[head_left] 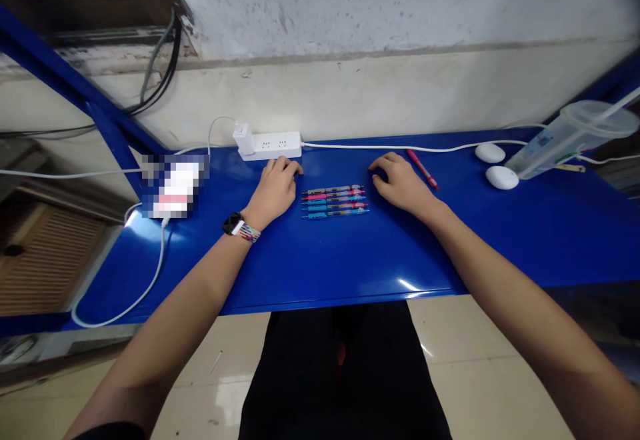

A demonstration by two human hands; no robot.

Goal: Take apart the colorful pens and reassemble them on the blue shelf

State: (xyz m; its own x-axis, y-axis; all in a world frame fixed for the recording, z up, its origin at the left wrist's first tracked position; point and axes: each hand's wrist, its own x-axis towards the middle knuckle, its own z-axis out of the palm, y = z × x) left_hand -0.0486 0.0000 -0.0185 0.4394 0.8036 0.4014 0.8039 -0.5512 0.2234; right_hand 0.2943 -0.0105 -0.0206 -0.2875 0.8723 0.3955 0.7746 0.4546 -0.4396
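Note:
Several pens (335, 201) lie side by side in a neat row on the blue table (320, 260), between my two hands. My left hand (274, 190) rests palm down just left of the row, fingers curled loosely and holding nothing; a watch and a beaded band sit on that wrist. My right hand (400, 183) rests palm down just right of the row, its fingers bent onto the table, nothing visible in them. A red pen (423, 169) lies apart, just behind my right hand.
A white power strip (270, 145) with a plugged charger lies at the back by the wall, its cables running both ways. A blurred device (174, 187) sits at left on a white cable. Two white oval objects (495, 165) and a tipped plastic cup (575, 137) lie at right.

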